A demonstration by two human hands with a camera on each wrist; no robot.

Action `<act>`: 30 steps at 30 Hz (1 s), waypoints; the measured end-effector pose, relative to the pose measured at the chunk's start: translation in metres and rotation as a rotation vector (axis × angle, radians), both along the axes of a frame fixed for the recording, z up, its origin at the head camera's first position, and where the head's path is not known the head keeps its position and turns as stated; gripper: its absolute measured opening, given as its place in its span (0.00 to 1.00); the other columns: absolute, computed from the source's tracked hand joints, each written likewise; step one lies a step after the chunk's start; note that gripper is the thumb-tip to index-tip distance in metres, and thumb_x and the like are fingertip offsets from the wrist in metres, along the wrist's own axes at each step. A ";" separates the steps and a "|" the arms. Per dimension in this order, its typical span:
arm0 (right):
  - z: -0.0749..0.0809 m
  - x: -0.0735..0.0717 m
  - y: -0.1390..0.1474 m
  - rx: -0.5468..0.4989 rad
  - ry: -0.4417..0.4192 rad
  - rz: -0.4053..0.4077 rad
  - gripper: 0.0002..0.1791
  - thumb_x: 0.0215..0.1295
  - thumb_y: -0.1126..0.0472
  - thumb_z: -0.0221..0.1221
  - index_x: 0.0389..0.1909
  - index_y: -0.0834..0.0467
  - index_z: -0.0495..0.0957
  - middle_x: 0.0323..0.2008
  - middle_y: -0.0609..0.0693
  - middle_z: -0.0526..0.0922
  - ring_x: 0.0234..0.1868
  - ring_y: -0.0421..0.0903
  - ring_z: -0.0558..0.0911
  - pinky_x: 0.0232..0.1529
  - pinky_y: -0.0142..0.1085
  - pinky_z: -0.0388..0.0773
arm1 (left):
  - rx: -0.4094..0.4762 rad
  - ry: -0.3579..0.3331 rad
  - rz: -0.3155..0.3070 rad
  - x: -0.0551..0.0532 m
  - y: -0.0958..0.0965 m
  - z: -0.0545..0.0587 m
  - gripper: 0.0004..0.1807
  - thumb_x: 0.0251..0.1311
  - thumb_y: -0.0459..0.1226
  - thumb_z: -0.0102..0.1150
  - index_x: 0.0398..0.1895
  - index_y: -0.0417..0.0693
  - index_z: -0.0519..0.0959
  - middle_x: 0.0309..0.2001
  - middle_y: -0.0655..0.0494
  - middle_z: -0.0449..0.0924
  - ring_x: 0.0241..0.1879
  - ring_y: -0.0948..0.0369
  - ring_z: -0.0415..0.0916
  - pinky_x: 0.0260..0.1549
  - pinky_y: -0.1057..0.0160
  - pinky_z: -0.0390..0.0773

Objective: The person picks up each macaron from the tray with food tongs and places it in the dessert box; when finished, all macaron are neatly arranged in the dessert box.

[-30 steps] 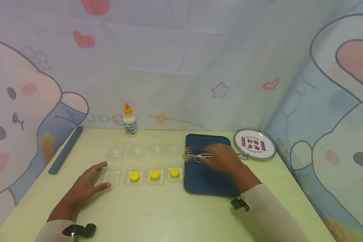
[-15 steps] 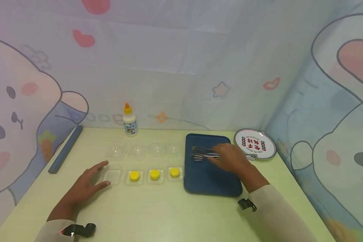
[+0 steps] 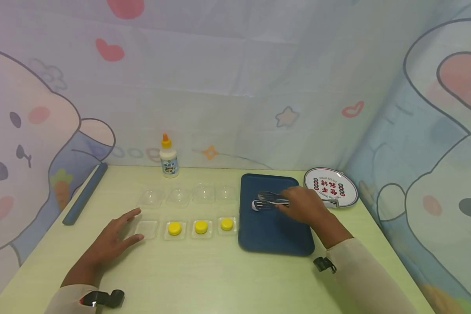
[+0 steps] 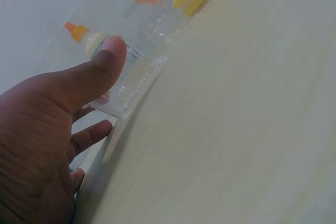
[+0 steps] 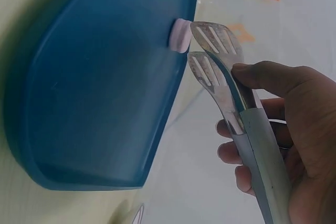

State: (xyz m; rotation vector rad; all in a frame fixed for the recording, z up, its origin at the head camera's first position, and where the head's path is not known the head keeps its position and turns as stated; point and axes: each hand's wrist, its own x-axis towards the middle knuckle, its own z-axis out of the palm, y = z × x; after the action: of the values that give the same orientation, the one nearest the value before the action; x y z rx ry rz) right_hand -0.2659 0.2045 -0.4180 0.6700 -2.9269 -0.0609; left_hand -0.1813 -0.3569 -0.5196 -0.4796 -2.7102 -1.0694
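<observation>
My right hand (image 3: pixel 304 204) grips metal slotted tongs (image 5: pixel 254 129) above the blue tray (image 3: pixel 274 233). In the right wrist view, a pale pink macaron (image 5: pixel 180 35) sits on the tray, right at the tips of the parted tongs. My left hand (image 3: pixel 111 240) lies at the left end of the front row, thumb and fingers spread beside a clear box base (image 3: pixel 146 230) with nothing in it. Three yellow macarons (image 3: pixel 200 226) stand in the other clear bases of that row. The left wrist view shows my thumb overlapping the clear plastic.
Several clear domed lids (image 3: pixel 178 197) form a row behind the bases. A glue-type bottle (image 3: pixel 169 162) with a yellow and orange cap stands at the back. The printed white plate (image 3: pixel 330 186) is at the back right; a grey-blue bar (image 3: pixel 85 194) lies along the left edge.
My right hand has drawn the tongs rightward from the tray's left edge to over the tray. The pale macaron now shows at their tips. My left hand has stayed in place.
</observation>
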 end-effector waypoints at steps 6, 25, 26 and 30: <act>-0.004 -0.003 0.000 0.026 -0.006 0.000 0.25 0.73 0.43 0.69 0.59 0.57 0.88 0.49 0.53 0.92 0.48 0.52 0.90 0.42 0.50 0.89 | -0.007 -0.012 0.006 0.000 0.000 0.001 0.42 0.68 0.40 0.75 0.82 0.45 0.66 0.74 0.27 0.73 0.71 0.27 0.68 0.63 0.23 0.66; -0.007 -0.013 -0.004 0.013 -0.070 0.011 0.20 0.73 0.43 0.69 0.52 0.55 0.90 0.40 0.50 0.92 0.38 0.48 0.87 0.39 0.49 0.86 | -0.015 -0.022 0.004 -0.001 -0.002 -0.001 0.42 0.69 0.41 0.74 0.82 0.44 0.66 0.72 0.26 0.74 0.71 0.25 0.67 0.64 0.21 0.65; -0.007 -0.013 -0.004 0.010 -0.071 0.010 0.21 0.73 0.43 0.70 0.53 0.55 0.90 0.40 0.50 0.92 0.37 0.48 0.87 0.38 0.49 0.86 | -0.016 -0.025 0.004 -0.001 -0.002 -0.001 0.42 0.69 0.41 0.74 0.82 0.43 0.66 0.72 0.26 0.74 0.71 0.25 0.67 0.64 0.21 0.65; -0.006 -0.012 -0.005 -0.008 -0.074 0.012 0.21 0.72 0.43 0.71 0.54 0.54 0.91 0.39 0.50 0.93 0.34 0.46 0.86 0.36 0.47 0.85 | -0.017 -0.027 0.004 -0.001 -0.002 0.000 0.42 0.69 0.41 0.73 0.82 0.43 0.65 0.73 0.26 0.73 0.72 0.25 0.66 0.64 0.20 0.64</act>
State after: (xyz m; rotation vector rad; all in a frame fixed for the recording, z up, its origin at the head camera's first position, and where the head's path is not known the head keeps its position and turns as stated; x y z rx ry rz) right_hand -0.2783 0.1998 -0.4237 0.7036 -2.9916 -0.0240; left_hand -0.1822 -0.3588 -0.5192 -0.4658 -2.7446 -1.0594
